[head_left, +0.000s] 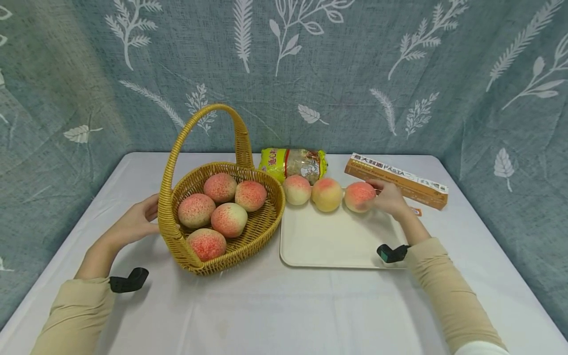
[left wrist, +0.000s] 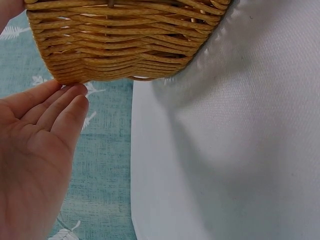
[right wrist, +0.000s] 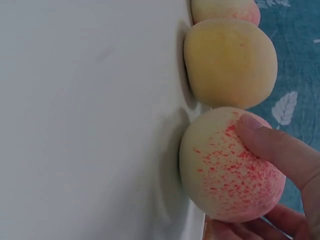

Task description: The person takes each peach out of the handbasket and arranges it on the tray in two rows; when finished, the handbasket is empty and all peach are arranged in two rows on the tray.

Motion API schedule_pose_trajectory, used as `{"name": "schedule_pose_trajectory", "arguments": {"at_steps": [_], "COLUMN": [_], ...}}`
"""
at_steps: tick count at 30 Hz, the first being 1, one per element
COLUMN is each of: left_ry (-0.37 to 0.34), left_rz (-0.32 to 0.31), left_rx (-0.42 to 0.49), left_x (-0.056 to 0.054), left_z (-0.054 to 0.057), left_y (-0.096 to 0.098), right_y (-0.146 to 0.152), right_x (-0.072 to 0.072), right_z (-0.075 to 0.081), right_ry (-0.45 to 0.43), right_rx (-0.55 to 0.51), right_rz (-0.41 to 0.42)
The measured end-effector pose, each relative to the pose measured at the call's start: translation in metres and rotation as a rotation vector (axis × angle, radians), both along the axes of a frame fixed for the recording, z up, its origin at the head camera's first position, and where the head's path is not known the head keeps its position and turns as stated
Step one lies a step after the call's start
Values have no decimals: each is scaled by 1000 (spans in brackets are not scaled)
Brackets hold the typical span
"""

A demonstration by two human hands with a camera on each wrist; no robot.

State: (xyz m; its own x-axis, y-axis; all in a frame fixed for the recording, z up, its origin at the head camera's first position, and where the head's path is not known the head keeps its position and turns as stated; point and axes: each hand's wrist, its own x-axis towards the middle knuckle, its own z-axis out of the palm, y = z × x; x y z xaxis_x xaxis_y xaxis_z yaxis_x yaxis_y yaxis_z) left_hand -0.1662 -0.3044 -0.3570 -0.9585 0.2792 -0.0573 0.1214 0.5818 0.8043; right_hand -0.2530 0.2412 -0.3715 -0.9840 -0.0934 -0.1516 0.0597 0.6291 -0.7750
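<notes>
A white-covered worktop [head_left: 239, 315] carries a woven basket [head_left: 255, 251] with a tall handle, five peaches [head_left: 229, 220] inside, and beside it a cream tray [head_left: 337, 241]. Behind the tray's right end lies a brown box [head_left: 397, 182] printed "PASTA", "Crab Roe flavor sauce" and Chinese characters; a yellow bag [head_left: 293, 163] bears red Chinese characters, apparently 通心粉. The left hand [head_left: 135, 222] grasps nothing, its straight fingers touching the basket's side. The right hand [head_left: 392, 202] grips the rightmost peach [head_left: 358, 197] between thumb and fingers, reaching it from the right at the tray's far edge. Left of that peach sit a yellower peach [head_left: 327, 195] and a paler peach [head_left: 297, 190].
</notes>
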Motion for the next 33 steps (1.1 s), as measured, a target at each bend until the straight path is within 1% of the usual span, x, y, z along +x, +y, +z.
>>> {"name": "schedule_pose_trajectory", "arguments": {"at_steps": [3, 5, 8, 10, 14, 16, 19, 22, 27, 30, 33], "left_ry": [-6, -8, -11, -10, -6, -2, 0, 2, 0, -1, 1], "left_rz": [3, 4, 2, 0, -3, -4, 0, 8, 20, 21, 19], "left_rx": [4, 5, 9, 11, 14, 13, 7, 0, -13, -17, -12], "left_x": [0, 0, -1, -1, 0, 0, 0, 0, 0, 0, 0], "left_z": [0, 0, 0, 0, 0, 0, 1, 1, 1, 1, 1], "left_y": [0, 1, 1, 2, 1, 1, 1, 2, 2, 1, 1], "right_y": [-5, -7, -11, -11, -12, -11, -10, -8, -8, -10, -13], "right_x": [0, 0, 0, -1, -2, -2, -2, -3, -6, -5, -5], "right_z": [1, 2, 3, 5, 8, 9, 10, 9, 2, 2, 3], "right_ry": [21, 49, 93, 109, 76, 42, -9, -51, -64, -33, 18], "right_rx": [85, 124, 155, 143, 41, -33, -133, -169, -141, -97, -11], "right_rz": [-78, -108, -108, -88, -57, -55, -75, -80, -85, -121, -139]}}
